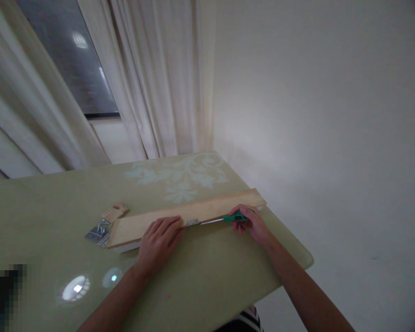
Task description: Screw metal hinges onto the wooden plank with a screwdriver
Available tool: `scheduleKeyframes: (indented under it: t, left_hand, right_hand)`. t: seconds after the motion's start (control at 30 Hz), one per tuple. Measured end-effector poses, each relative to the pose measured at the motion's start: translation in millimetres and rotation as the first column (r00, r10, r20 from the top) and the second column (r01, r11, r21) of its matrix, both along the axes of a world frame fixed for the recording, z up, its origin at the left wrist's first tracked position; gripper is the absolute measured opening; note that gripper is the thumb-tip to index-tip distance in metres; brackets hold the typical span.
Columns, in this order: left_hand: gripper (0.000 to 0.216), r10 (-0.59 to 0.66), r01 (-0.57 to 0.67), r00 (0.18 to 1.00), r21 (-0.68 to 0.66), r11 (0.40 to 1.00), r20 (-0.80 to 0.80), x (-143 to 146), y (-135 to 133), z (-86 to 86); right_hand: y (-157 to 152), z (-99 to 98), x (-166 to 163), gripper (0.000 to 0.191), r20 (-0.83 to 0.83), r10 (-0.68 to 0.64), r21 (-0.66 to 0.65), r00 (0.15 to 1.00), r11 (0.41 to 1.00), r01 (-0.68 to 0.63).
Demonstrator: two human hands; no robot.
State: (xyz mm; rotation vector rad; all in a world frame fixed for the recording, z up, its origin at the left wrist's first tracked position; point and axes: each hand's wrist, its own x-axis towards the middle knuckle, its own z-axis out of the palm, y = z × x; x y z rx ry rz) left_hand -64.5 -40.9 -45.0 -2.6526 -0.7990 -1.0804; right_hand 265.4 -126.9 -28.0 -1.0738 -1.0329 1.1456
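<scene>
A long, pale wooden board (214, 205) lies across the glossy green table. My left hand (160, 240) is closed over its front edge, fingers on top and pressed together. Just right of those fingertips, a small metal bracket (192, 222) sits at the board's front edge. My right hand (250, 222) is wrapped round the green handle of a screwdriver (232, 217). The shaft points left, its tip at the bracket; whether it sits in a screw is too small to tell. Something white shows beneath the board's left end.
Left of the board, metal plates and screws (99, 232) lie in a small heap beside a small wooden piece (115, 212). The table (207, 272) meets a white wall (331, 115) on the right, with curtains (159, 83) behind. A dark pixelated patch (2, 295) covers the lower left.
</scene>
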Motion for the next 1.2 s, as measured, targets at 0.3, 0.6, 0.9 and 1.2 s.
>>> scheduleKeyframes:
  t: [0.3,0.6,0.9,1.2]
  left_hand:
    - [0.019,0.016,-0.016,1.0,0.023,1.0,0.0,-0.7,2.3,-2.9]
    - [0.02,0.019,-0.019,1.0,0.002,1.0,0.004,-1.2,1.9,-4.3]
    - [0.02,0.016,-0.016,1.0,0.004,1.0,0.0,-1.2,1.9,-4.3]
    - [0.019,0.021,-0.02,1.0,0.006,1.0,-0.006,-1.4,2.5,-5.9]
  right_hand:
    - [1.1,-5.7,2.2,0.044,-0.05,0.071,0.042,0.996,0.997,-0.069]
    - [-0.8,-0.7,2.1,0.042,-0.124,-0.005,0.12,0.992,0.993,0.021]
    - [-0.1,-6.3,0.1,0.047,-0.05,0.053,0.037,0.997,0.998,-0.051]
    - [3.2,-4.0,0.9,0.047,-0.019,-0.016,0.014,1.0,1.0,0.016]
